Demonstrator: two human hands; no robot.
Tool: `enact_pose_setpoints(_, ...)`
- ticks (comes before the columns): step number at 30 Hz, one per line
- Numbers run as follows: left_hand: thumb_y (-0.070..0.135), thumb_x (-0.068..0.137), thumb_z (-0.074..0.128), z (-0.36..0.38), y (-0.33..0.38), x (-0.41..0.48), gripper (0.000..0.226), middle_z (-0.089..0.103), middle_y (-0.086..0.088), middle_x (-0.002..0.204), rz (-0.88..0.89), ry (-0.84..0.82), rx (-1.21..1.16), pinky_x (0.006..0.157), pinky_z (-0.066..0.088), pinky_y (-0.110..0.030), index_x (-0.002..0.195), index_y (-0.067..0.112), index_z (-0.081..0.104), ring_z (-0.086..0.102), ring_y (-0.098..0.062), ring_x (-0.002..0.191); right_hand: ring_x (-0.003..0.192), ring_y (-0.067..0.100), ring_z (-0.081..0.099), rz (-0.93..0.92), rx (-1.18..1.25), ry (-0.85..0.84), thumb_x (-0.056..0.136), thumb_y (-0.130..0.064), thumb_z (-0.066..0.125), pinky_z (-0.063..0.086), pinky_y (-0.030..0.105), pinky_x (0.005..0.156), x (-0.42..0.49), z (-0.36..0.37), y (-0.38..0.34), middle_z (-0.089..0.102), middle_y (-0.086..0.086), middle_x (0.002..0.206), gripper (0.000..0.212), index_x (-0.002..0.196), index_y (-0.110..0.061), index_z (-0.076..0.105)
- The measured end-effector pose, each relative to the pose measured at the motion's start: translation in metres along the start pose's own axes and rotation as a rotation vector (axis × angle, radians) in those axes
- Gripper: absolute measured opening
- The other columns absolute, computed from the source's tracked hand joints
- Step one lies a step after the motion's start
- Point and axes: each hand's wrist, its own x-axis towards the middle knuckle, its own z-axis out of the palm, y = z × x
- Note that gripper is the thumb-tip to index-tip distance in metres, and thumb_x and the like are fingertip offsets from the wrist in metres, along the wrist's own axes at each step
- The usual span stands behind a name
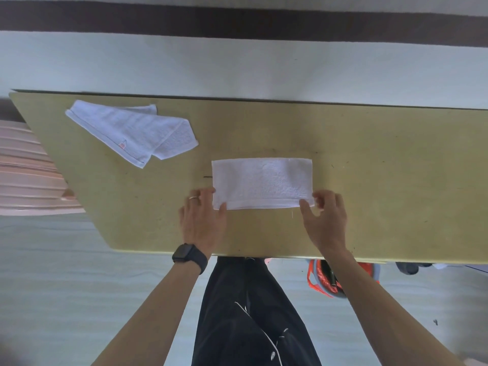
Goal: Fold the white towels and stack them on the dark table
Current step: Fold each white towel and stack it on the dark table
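A white towel point(261, 182) lies folded into a flat rectangle in the middle of the olive-brown table point(383, 180). My left hand point(202, 223) pinches its near left corner, thumb on top of the cloth. At the near right corner my right hand point(326, 217) pinches the hem between thumb and fingers. A second white towel point(132, 132), loosely folded with a small red mark, lies at the far left of the table, apart from both hands.
A pink slatted chair point(29, 170) stands at the table's left end. Below the near right edge sits a red and grey object point(327, 278) on the floor. My dark trousers point(250, 313) are at the near edge. A pale wall runs behind the table.
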Motion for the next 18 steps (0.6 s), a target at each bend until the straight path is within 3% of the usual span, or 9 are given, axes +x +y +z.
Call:
enact_pose_setpoints(3, 0.028, 0.081, 0.077, 0.015, 0.012, -0.003, 0.028, 0.066, -0.005, 0.112, 0.355, 0.092, 0.089, 0.085, 0.047, -0.042, 0.106, 0.02, 0.067, 0.062, -0.03, 0.1, 0.093, 0.021, 0.055, -0.369, -0.155, -0.035, 0.086, -0.021, 0.076, 0.043, 0.027, 0.083, -0.008, 0.014, 0.001, 0.063, 0.001, 0.1, 0.017, 0.101, -0.015, 0.071)
enact_pose_setpoints(5, 0.027, 0.083, 0.072, 0.024, 0.021, 0.005, 0.014, 0.068, -0.002, 0.104, 0.512, 0.104, 0.105, 0.081, 0.048, -0.038, 0.096, 0.021, 0.071, 0.063, -0.026, 0.092, 0.091, 0.024, 0.056, -0.511, -0.222, -0.018, 0.085, -0.019, 0.077, 0.048, 0.034, 0.08, -0.006, 0.022, 0.001, 0.066, 0.001, 0.098, 0.016, 0.1, -0.017, 0.074)
enact_pose_setpoints(8, 0.028, 0.09, 0.055, 0.034, 0.024, 0.017, 0.019, 0.069, 0.0, 0.093, 0.679, 0.091, 0.197, 0.074, 0.048, -0.035, 0.082, 0.02, 0.07, 0.062, -0.023, 0.082, 0.09, 0.027, 0.059, -0.567, -0.27, -0.011, 0.087, -0.02, 0.075, 0.049, 0.037, 0.073, -0.001, 0.028, -0.001, 0.067, -0.001, 0.097, 0.009, 0.096, -0.02, 0.075)
enact_pose_setpoints(13, 0.019, 0.08, 0.079, 0.034, 0.019, 0.023, 0.008, 0.071, -0.003, 0.086, 0.749, 0.026, 0.285, 0.07, 0.052, -0.036, 0.08, 0.017, 0.072, 0.063, -0.026, 0.077, 0.088, 0.027, 0.06, -0.557, -0.29, -0.039, 0.088, -0.02, 0.074, 0.051, 0.037, 0.07, 0.003, 0.028, 0.0, 0.068, -0.002, 0.094, 0.004, 0.092, -0.02, 0.074)
enact_pose_setpoints(18, 0.018, 0.081, 0.077, 0.035, 0.017, 0.025, 0.007, 0.071, -0.006, 0.087, 0.785, 0.065, 0.263, 0.07, 0.053, -0.037, 0.081, 0.013, 0.072, 0.063, -0.028, 0.075, 0.088, 0.027, 0.06, -0.553, -0.274, -0.021, 0.088, -0.016, 0.074, 0.047, 0.037, 0.069, -0.001, 0.028, 0.0, 0.067, -0.002, 0.093, 0.004, 0.089, -0.02, 0.072)
